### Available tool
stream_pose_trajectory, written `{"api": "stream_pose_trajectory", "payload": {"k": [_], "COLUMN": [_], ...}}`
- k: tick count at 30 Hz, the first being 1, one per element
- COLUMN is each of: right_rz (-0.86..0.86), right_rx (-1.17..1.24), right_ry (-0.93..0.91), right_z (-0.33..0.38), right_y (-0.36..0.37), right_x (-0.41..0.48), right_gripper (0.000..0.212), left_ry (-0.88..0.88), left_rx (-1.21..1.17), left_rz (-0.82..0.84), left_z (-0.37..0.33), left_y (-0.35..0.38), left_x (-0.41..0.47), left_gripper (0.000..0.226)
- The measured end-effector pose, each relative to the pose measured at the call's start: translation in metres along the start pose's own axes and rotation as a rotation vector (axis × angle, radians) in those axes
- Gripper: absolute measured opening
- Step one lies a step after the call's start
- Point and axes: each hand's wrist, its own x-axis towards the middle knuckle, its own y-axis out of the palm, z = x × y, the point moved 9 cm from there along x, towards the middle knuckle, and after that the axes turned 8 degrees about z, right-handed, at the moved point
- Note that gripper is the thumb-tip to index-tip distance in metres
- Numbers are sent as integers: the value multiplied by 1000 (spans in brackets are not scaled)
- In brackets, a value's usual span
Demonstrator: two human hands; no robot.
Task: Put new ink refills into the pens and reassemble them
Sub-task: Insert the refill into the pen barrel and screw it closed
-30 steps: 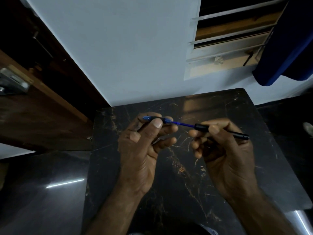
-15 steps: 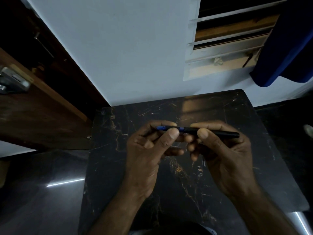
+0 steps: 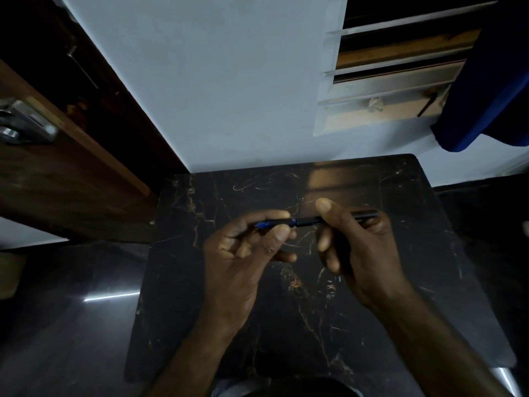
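The blue refill has slid nearly home, left hand (image 3: 243, 253) pinching the blue tip section (image 3: 276, 223), right hand (image 3: 355, 247) clamping the black barrel (image 3: 337, 218) mid-frame — keep them aligned, twist gently.

— What carries everything here?
— A black marble table (image 3: 183, 325), gold-veined, with rounded corners and its far edge against the pale wall (image 3: 229, 96).
— And around the fingers?
— Beyond the fingers of the left hand (image 3: 234, 262), fine pale scratches (image 3: 252, 186); beyond those of the right hand (image 3: 363, 253), a brownish reflection (image 3: 335, 179). Nearer than the fingers, a thick gold vein (image 3: 309, 319).
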Motion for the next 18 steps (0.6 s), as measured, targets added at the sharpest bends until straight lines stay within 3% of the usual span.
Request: {"api": "stream_pose_trajectory", "payload": {"k": [5,8,14,18], "right_rz": [154,211,180,116], "right_rx": [-88,5,-136,-345], "right_ry": [-6,-16,-68,-44], "right_z": [3,5,7,2], "right_y": [1,-5,-8,-2], "right_x": [9,12,13,20], "right_gripper": [43,48,11,39], "left_ry": [-63,-80,-95,-94], "left_rx": [-75,-92,-97,-54], "left_rz": [-102,-148,-200,-198], "left_z": [16,24,30,25], "left_y": [-5,-7,-20,-36], "left_x": [-4,-7,-10,-5], "left_gripper": [17,16,16,16]}}
